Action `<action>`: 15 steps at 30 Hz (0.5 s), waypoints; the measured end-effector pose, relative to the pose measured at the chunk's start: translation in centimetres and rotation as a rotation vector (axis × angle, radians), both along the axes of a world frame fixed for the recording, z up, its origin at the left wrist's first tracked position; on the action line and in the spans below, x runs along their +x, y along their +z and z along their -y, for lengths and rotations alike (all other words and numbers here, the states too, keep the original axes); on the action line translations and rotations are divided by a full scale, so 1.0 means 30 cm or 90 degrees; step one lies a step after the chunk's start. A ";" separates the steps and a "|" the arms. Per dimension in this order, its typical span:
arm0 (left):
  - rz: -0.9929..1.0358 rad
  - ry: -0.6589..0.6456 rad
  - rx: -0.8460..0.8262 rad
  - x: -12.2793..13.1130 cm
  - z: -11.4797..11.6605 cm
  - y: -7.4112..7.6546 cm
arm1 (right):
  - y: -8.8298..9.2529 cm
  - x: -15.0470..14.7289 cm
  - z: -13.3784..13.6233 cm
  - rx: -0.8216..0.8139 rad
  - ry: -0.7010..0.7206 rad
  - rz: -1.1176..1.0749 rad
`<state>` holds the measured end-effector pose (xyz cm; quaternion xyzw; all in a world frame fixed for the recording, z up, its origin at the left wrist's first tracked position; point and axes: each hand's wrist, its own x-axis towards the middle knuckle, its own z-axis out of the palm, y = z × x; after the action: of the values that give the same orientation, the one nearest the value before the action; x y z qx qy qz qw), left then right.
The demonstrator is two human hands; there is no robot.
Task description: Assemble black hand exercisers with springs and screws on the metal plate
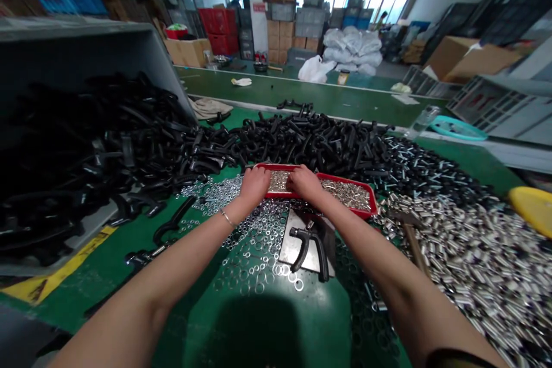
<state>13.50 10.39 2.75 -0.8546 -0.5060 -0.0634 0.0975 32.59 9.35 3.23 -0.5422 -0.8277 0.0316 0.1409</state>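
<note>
Two red trays full of small metal parts stand end to end in the middle of the bench. My left hand [255, 183] is closed at the left end of the left red tray [278, 195], its fingers curled over the rim. My right hand [305, 181] dips into the same tray with its fingers pressed together; what they hold is hidden. The right red tray [371, 198] lies just beyond my right wrist. Below my hands, a black curved two-armed metal part [321, 253] rests on a steel plate [288, 241].
Loose metal rings [254, 236] surround the plate. Black curved parts [302, 138] are heaped behind the trays and spill from a grey bin [161, 63] at left. Silver cylindrical pieces [470, 253] pile up at right, with a hammer [416, 244] among them. A yellow lid-like disc [532, 207] sits far right.
</note>
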 end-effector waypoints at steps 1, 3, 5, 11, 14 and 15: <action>0.004 -0.001 0.002 -0.004 -0.001 -0.005 | -0.014 -0.010 -0.027 -0.009 0.002 -0.003; 0.020 -0.014 0.003 -0.011 -0.007 -0.008 | -0.042 -0.011 -0.055 -0.020 0.002 -0.017; 0.059 -0.034 0.012 -0.017 -0.001 -0.003 | -0.065 0.002 -0.058 -0.020 0.000 -0.045; 0.239 -0.164 -0.084 0.031 0.205 0.034 | -0.079 0.018 -0.044 0.009 -0.024 -0.188; 0.201 -0.244 -0.173 0.088 0.342 0.025 | -0.054 0.026 -0.027 0.023 -0.053 -0.270; 0.178 -0.254 -0.186 0.106 0.375 0.017 | -0.044 0.038 -0.008 0.029 -0.065 -0.294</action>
<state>16.69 -0.85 3.27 -0.9252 -0.3403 -0.1251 -0.1115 33.72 9.60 1.92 -0.5585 -0.7455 0.1292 0.3402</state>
